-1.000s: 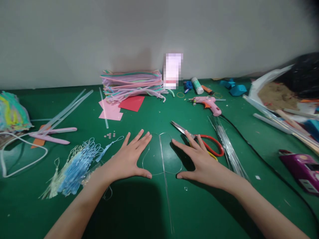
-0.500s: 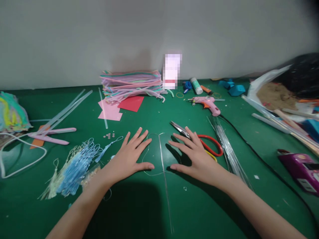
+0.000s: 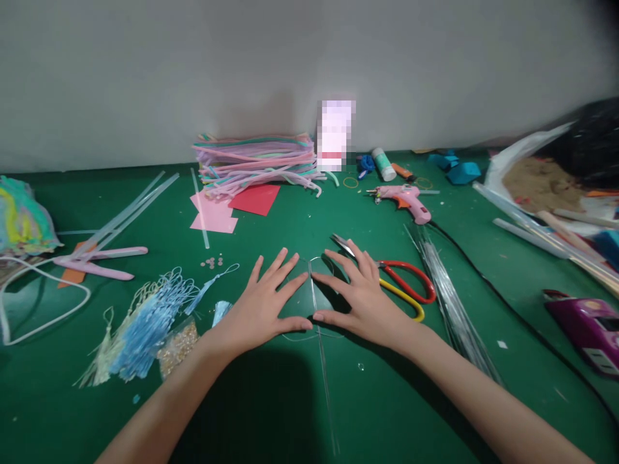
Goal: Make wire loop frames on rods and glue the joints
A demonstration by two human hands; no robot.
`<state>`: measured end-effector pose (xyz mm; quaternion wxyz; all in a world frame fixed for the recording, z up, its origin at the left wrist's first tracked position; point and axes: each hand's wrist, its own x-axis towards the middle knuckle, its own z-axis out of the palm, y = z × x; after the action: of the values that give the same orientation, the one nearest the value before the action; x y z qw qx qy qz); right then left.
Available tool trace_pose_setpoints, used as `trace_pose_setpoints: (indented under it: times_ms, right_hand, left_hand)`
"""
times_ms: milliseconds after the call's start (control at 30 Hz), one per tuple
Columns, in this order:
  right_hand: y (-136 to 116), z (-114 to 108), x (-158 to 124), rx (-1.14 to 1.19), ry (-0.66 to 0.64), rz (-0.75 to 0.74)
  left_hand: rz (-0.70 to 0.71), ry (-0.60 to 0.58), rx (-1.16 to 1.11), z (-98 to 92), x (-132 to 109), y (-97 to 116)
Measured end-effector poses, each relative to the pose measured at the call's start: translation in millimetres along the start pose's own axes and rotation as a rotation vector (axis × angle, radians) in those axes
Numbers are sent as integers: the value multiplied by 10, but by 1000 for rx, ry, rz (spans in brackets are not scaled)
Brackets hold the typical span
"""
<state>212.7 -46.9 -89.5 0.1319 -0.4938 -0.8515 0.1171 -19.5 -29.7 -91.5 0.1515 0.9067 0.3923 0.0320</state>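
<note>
Spreads the left hand (image 3: 264, 310) and the right hand (image 3: 371, 299) palm down, side by side over a thin, pale wire outline (image 3: 296, 338), with fingers fanned wide and nothing gripped in either. Sets the thumbs nearly tip to tip, and the forefingers likewise, across the straight stem (image 3: 325, 380), likely to cover both rounded lobes evenly and hold the shape flat against the table (image 3: 290, 238). Hard to tell, from this height, whether pressing on the wire or floating just over it. Points the stem's long tail nearward, between the forearms, probably to stay out from under the palms.

Just beyond the right hand, scissors (image 3: 407, 264) partly hidden behind its fingers, with handles turned rightward, presumably for easy pick-up on that side. Next to these, a sheaf of loose wires (image 3: 449, 296), apparently stored within reach. Farther back, a pink glue gun (image 3: 399, 193) lying on its side, perhaps parked there to put the nozzle well apart from the fingers. To the left, heaped tassels (image 3: 145, 328) and a small bag of beads (image 3: 178, 347) beside the left forearm, seemingly pushed aside to leave the wire room.
</note>
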Motion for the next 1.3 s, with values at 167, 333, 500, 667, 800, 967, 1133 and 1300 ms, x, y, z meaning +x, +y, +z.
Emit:
trace_pose_setpoints:
  times_ms: [167,333,500,667,800,967,1133,1300]
  right_hand:
    - [-4,18,4,-20,8,-10]
    - [-16,14,0,-43,5,-14]
    - [-23,22,-8,-73,17,-26]
    - [-18,45,-25,-78,27,-27]
    - [-11,55,-31,-67,26,-24]
    - [-7,62,-34,-70,16,-23]
    - [-7,66,-40,-89,16,-30]
    - [0,87,-56,-101,16,-36]
  left_hand:
    - [-5,0,10,-8,13,12]
    - [-6,6,18,-25,27,21]
    - [-1,6,16,-25,36,18]
    - [4,-3,-6,-6,39,31]
    - [5,-43,-30,1,44,42]
    - [8,-47,-32,16,48,41]
    - [5,-51,3,30,58,53]
    - [2,-34,30,35,61,70]
